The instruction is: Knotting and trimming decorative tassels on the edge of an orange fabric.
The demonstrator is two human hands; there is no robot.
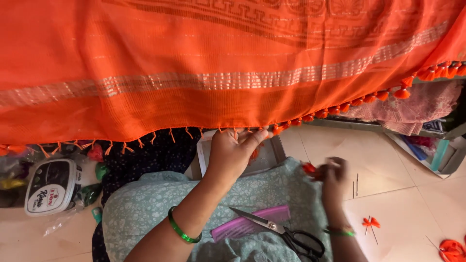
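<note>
A wide orange cloth [194,63] with a pale woven stripe hangs across the top, its lower edge fringed with orange tassels [369,99]. My left hand [233,153], green bangle on the wrist, pinches that fringed edge near the middle. My right hand [335,177] is blurred, lower right, with its fingers closed on a small orange-red tassel [309,169]. On my lap, covered in pale green printed fabric [145,204], lie a purple comb [250,228] and black-handled scissors [286,233].
A white round device [51,187] in a plastic bag sits on the left floor. Loose orange threads [371,223] and needles [356,187] lie on the beige tiles at right. Orange thread [451,250] lies bottom right. Folded fabrics [417,109] are stacked at right.
</note>
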